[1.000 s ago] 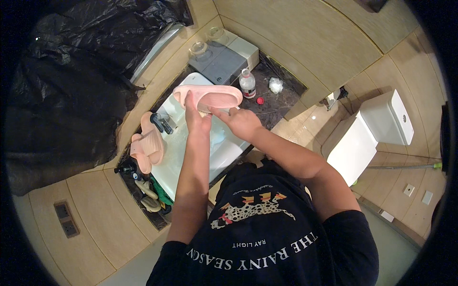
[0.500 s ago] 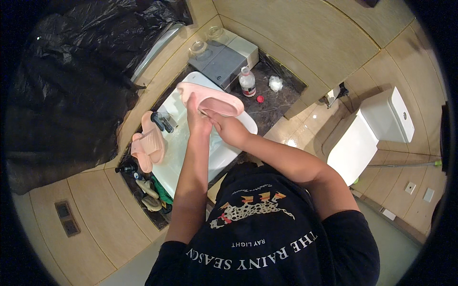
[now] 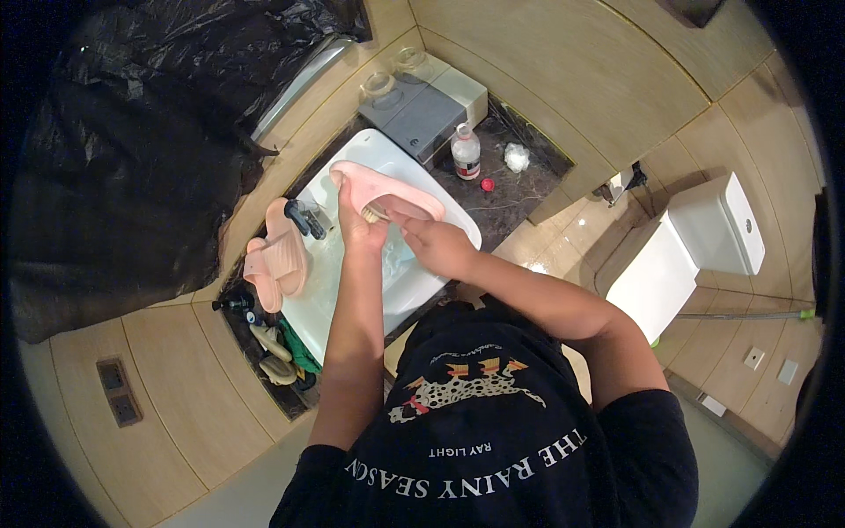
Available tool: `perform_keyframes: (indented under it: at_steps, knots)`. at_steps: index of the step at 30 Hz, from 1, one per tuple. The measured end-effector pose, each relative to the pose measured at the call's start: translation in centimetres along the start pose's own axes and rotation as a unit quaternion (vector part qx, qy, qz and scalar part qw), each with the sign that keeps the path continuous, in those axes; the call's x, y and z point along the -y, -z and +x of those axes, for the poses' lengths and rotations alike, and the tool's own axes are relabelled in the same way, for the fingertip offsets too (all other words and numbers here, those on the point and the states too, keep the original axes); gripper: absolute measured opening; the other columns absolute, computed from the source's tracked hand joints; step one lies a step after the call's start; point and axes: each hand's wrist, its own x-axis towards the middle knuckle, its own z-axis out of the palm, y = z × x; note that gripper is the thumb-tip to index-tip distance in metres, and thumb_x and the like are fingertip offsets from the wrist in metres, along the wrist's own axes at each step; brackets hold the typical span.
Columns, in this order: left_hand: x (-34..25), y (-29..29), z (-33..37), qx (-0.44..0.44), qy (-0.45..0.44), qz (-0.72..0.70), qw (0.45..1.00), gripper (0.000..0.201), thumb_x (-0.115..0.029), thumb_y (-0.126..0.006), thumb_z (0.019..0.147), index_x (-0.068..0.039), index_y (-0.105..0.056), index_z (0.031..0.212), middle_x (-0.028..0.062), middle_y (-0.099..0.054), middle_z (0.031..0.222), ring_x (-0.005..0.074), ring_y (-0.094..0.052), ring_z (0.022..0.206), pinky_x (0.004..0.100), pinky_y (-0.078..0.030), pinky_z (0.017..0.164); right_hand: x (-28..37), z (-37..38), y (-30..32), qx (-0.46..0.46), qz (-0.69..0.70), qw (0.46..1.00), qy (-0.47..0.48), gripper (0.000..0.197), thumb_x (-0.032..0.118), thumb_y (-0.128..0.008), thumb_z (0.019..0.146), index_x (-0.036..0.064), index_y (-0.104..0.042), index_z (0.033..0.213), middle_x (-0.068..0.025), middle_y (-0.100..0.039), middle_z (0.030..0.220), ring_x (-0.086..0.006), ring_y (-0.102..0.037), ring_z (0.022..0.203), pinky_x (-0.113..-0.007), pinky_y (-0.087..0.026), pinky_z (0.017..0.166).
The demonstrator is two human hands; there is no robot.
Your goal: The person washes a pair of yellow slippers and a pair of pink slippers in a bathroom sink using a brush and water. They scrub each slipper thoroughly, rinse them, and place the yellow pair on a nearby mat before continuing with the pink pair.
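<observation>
Left hand: the left hand is closed around a pink slipper, holding it up over the white sink; a pale brush head shows beside its fingers, against the slipper's underside.
Right hand: the right hand is curled tight and pressed to the slipper's near edge; whether it grips the brush handle or the slipper itself I cannot tell.
Change: against the frames a second and half a second back, the slipper sits a little further over the middle of the basin and the two hands are closer together, the right one drawn in under the sole; this reads as scrubbing strokes in progress, not a finished wash.
Second slipper: a matching pink slipper lies on the sink's left edge, just beside the black tap, unmoved.
Counter, far side: a clear bottle stands on the dark counter, its red cap lying near it and a crumpled white wad to the right.
Counter, back corner: a grey tray and two glasses.
Beyond: a white toilet to the right.
</observation>
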Motion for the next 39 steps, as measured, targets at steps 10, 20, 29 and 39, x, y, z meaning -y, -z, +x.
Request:
perform_keyframes:
  at_steps: [10, 20, 29, 39]
  knots:
    - [-1.0, -1.6, -1.0, 0.05, -0.055, -0.005, 0.997, 0.061, -0.052, -0.053, 0.091, -0.009, -0.045, 0.133, 0.0102, -0.056, 0.123, 0.0288, -0.054, 0.114, 0.0454, -0.043, 0.098, 0.1, 0.1, 4.3, 0.006, 0.086, 0.995, 0.046, 0.039, 0.017, -0.06, 0.088, 0.026, -0.061, 0.127, -0.0136, -0.069, 0.101, -0.0297, -0.066, 0.081, -0.038, -0.052, 0.075]
    - [0.7, -1.1, -0.8, 0.018, -0.031, 0.006, 0.999, 0.051, -0.047, -0.054, 0.091, -0.008, -0.05, 0.124, 0.009, -0.059, 0.118, 0.0258, -0.056, 0.112, 0.044, -0.046, 0.096, 0.6, -0.8, 2.5, -0.079, -0.181, 0.973, 0.121, 0.049, 0.007, -0.051, 0.084, 0.0179, -0.056, 0.131, -0.0157, -0.062, 0.083, -0.0313, -0.066, 0.07, -0.041, -0.053, 0.06]
    - [-2.1, 0.0, -1.0, 0.066, -0.026, -0.067, 0.995, 0.052, -0.049, -0.052, 0.092, -0.009, -0.052, 0.125, 0.0091, -0.06, 0.119, 0.0277, -0.057, 0.111, 0.0443, -0.045, 0.098, 0.7, -3.3, 5.5, 0.04, -0.256, 0.959, 0.114, 0.056, 0.009, -0.052, 0.084, 0.0175, -0.048, 0.139, -0.0162, -0.06, 0.085, -0.0315, -0.065, 0.067, -0.04, -0.053, 0.057]
    - [-3.1, 0.4, -0.1, 0.111, -0.017, -0.086, 0.99, 0.055, -0.048, -0.055, 0.092, -0.008, -0.047, 0.129, 0.0116, -0.057, 0.123, 0.0289, -0.056, 0.112, 0.0465, -0.048, 0.096, 1.4, -3.6, 5.3, -0.009, -0.294, 0.944, 0.152, 0.054, 0.007, -0.053, 0.083, 0.013, -0.05, 0.137, -0.0137, -0.058, 0.084, -0.027, -0.065, 0.066, -0.036, -0.053, 0.053]
